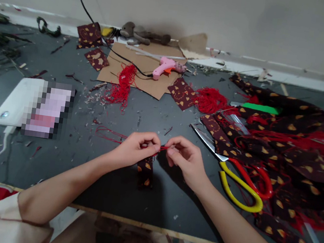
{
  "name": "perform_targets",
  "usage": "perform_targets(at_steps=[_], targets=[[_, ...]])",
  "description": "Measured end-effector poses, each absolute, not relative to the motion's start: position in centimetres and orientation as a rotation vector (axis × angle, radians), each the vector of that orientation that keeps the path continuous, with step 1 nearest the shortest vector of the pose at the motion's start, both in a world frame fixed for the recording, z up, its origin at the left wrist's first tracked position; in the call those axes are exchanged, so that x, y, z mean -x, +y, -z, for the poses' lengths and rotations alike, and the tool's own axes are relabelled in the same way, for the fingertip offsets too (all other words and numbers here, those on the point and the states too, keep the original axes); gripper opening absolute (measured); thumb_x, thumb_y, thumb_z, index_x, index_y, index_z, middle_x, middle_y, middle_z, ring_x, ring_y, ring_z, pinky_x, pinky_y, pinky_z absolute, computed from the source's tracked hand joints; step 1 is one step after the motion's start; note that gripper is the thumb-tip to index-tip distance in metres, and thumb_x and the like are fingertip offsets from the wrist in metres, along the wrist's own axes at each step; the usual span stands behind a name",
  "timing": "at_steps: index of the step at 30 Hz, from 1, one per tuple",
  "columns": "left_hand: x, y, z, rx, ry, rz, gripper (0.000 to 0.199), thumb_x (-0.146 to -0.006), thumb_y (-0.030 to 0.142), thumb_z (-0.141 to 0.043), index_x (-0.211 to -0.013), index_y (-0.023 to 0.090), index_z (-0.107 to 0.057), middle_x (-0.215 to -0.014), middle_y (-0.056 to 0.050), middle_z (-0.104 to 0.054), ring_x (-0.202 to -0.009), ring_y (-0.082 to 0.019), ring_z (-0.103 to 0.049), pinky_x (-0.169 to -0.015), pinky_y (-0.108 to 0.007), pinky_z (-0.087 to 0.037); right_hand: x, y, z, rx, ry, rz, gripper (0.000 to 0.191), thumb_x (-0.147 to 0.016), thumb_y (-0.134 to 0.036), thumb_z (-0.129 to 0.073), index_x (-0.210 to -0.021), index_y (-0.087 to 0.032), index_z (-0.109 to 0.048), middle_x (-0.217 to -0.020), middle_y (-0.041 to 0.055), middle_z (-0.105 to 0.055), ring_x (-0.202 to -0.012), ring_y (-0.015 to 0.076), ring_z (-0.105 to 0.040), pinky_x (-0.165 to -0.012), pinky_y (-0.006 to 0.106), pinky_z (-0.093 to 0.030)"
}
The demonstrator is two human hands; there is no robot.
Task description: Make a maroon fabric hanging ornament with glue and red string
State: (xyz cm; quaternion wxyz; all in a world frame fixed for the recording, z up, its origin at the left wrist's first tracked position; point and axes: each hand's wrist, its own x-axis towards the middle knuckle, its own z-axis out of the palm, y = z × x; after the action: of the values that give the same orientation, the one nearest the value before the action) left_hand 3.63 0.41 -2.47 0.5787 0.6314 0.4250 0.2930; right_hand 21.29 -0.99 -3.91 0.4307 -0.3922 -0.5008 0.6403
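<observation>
Both hands meet near the middle of the dark table, a short gap between their fingertips. My left hand (142,147) pinches a red cord (163,148), whose loose loops trail out to the left behind the fingers. On the other side of the gap, my right hand (184,154) pinches the same cord between thumb and forefinger. Below the left fingertips hangs a small dark maroon cloth piece (145,171) with gold leaf-like marks. How the cord joins the cloth is too small to tell.
Scissors (242,183) with red and yellow handles lie right of my right hand, beside heaped patterned cloth (298,157). A pink glue gun (165,67) rests on cardboard (147,57) near red thread bundles (123,84). A white power bank (18,101) and phone (50,110) are left.
</observation>
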Motion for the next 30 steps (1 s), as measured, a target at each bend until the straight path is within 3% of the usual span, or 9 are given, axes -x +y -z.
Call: perform_targets(at_steps=[30], targets=[[-3.56, 0.46, 2.42, -1.471, 0.997, -0.686, 0.016, -0.080, 0.026, -0.050, -0.069, 0.014, -0.051, -0.059, 0.005, -0.042, -0.052, -0.006, -0.034, -0.050, -0.018, -0.028, -21.18, -0.93, 3.42, 1.114, -1.296, -1.518, 0.016, -0.075, -0.032, -0.064, -0.075, -0.017, -0.056, -0.053, -0.0057, -0.048, -0.044, 0.0065, -0.043, -0.043, 0.020, -0.033]])
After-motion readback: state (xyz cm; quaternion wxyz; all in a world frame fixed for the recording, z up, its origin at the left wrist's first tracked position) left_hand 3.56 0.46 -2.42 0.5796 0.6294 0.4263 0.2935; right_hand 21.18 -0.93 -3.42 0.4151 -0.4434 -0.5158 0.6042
